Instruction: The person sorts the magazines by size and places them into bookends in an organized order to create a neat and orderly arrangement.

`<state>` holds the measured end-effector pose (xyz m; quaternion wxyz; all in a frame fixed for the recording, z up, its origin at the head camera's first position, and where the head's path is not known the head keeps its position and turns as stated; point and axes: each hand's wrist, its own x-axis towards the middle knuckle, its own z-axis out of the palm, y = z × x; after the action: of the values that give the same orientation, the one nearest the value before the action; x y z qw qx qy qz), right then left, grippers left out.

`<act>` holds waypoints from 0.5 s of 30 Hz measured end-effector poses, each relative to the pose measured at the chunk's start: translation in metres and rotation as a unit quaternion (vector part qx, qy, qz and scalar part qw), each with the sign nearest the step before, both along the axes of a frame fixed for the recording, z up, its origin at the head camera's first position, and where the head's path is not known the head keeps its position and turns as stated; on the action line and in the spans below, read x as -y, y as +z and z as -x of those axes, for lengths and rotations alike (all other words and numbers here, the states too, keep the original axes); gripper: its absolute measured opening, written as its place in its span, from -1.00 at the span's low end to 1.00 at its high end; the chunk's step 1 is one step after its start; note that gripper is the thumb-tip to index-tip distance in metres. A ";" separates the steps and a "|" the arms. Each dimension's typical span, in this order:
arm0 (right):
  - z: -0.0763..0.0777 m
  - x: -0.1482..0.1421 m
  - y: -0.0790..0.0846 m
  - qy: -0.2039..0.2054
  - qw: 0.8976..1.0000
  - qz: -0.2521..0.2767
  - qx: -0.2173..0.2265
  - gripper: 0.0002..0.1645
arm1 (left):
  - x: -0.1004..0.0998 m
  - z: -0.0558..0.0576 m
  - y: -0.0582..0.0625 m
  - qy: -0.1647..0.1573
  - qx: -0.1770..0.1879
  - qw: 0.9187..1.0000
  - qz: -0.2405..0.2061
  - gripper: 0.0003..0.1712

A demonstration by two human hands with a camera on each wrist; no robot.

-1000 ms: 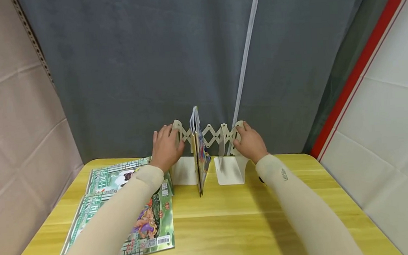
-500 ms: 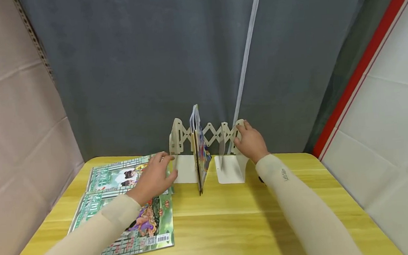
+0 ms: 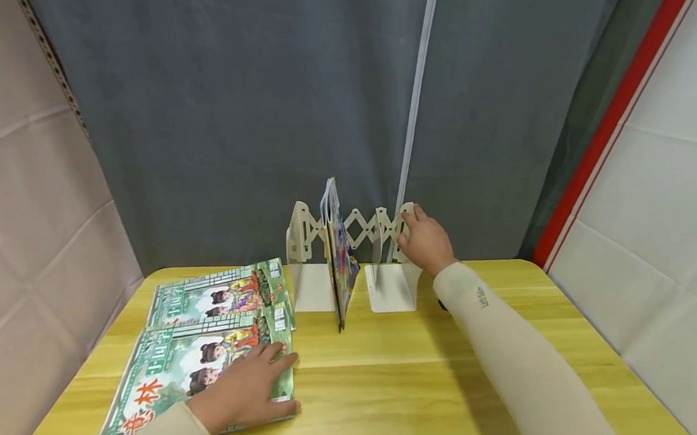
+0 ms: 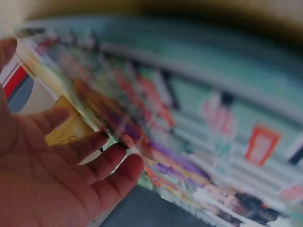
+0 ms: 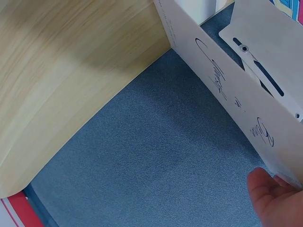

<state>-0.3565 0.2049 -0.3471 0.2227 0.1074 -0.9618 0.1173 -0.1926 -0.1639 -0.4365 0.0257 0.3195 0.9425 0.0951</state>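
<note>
One view alone, right wrist, shows dark script (image 5: 217, 75) on the bookend (image 5: 233, 97).

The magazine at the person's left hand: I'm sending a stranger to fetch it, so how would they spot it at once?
On the wooden table, look to the person's left of the cream bookend. The nearer green magazine lies there, partly hidden by the left hand in the head view. It overlaps the farther magazine and alone shows big red characters.
</note>
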 end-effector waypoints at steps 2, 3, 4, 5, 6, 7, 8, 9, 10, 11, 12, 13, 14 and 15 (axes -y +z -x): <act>0.000 0.001 0.000 0.000 1.000 0.001 -0.002 -0.42 | 0.001 -0.004 -0.002 0.002 0.025 1.000 0.004 0.06; 0.001 0.001 0.000 0.001 1.000 0.001 -0.003 -0.42 | 0.001 -0.006 -0.002 0.003 0.034 0.999 0.006 0.10; 0.001 0.001 0.000 0.001 1.000 0.000 -0.004 -0.42 | 0.001 -0.008 -0.003 0.004 0.039 0.999 0.009 0.14; 0.001 0.002 0.000 0.002 1.000 0.001 -0.005 -0.43 | 0.000 -0.009 -0.004 0.004 0.042 0.999 0.012 0.17; 0.001 0.002 -0.001 0.003 1.000 0.002 -0.005 -0.43 | 0.000 -0.009 -0.004 0.003 0.044 0.999 0.015 0.19; 0.001 0.002 -0.001 0.003 1.000 0.002 -0.005 -0.43 | 0.000 -0.010 -0.005 0.000 0.042 0.999 0.017 0.20; 0.001 0.002 -0.001 0.002 1.000 0.002 -0.005 -0.43 | -0.001 -0.010 -0.005 -0.002 0.040 0.999 0.019 0.21; 0.001 0.002 -0.001 0.001 1.000 0.003 -0.005 -0.43 | -0.001 -0.010 -0.006 -0.004 0.033 0.999 0.019 0.20; 0.001 0.002 -0.001 -0.001 1.000 0.002 -0.005 -0.44 | -0.001 -0.009 -0.006 -0.007 0.026 0.999 0.020 0.18; 0.001 0.002 -0.001 -0.002 1.000 0.003 -0.005 -0.44 | -0.001 -0.009 -0.007 -0.010 0.019 1.000 0.019 0.16; 0.001 0.002 -0.001 -0.003 1.000 0.003 -0.005 -0.43 | -0.001 -0.008 -0.008 -0.012 0.013 1.000 0.019 0.13; 0.001 0.002 -0.001 -0.003 1.000 0.004 -0.006 -0.43 | -0.001 -0.008 -0.008 -0.014 0.006 1.000 0.021 0.09; 0.001 0.002 -0.001 -0.003 1.000 0.005 -0.005 -0.43 | -0.001 -0.007 -0.009 -0.015 -0.001 1.000 0.023 0.05; 0.001 0.003 0.000 -0.002 1.000 0.004 -0.005 -0.43 | 0.000 -0.007 -0.009 -0.016 -0.008 0.999 0.027 0.01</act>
<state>-0.3572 0.2021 -0.3476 0.2280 0.1051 -0.9605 0.1204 -0.1860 -0.1636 -0.4456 0.0287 0.3347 0.9395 0.0666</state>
